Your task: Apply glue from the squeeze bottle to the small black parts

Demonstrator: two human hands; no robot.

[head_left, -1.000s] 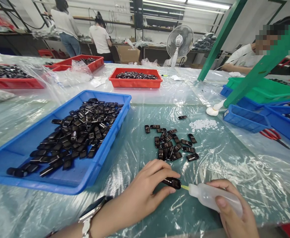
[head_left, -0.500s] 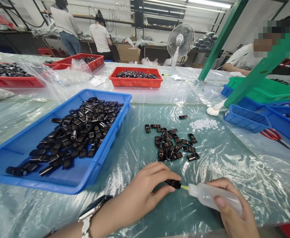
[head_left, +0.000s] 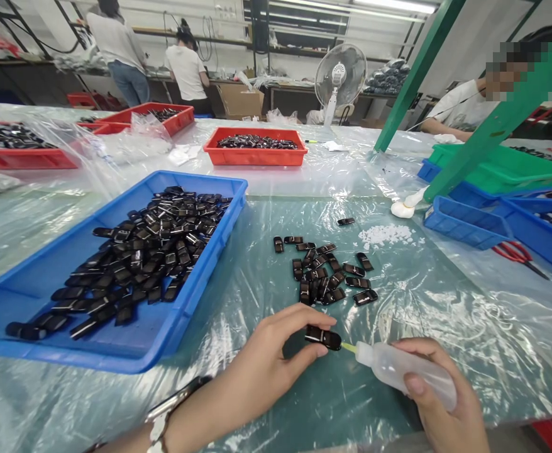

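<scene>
Between the thumb and fingers of my left hand (head_left: 280, 352) is a small glossy black toy car body (head_left: 323, 337), held just above the plastic-covered table. My right hand (head_left: 446, 390) is wrapped round a translucent squeeze bottle (head_left: 405, 370), tipped sideways. Its thin yellow-green nozzle points left, its tip at or very near the car body's right end; whether they touch I cannot tell. Beyond my hands lies a loose group of similar black car bodies (head_left: 320, 270). A pile of small white pieces (head_left: 384, 235) sits to their right.
A blue tray (head_left: 200, 283) heaped with black car bodies stands on the left. A red bin (head_left: 256, 157) is farther back. On the right are a small blue bin (head_left: 467, 221), red-handled pliers (head_left: 516, 253) and a slanted green post (head_left: 502, 113). Other people are farther off.
My left fingers have turned the car body so that more of its length shows, and raised it slightly. The bottle has shifted slightly left with my right hand, its nozzle still at the car body's end.
</scene>
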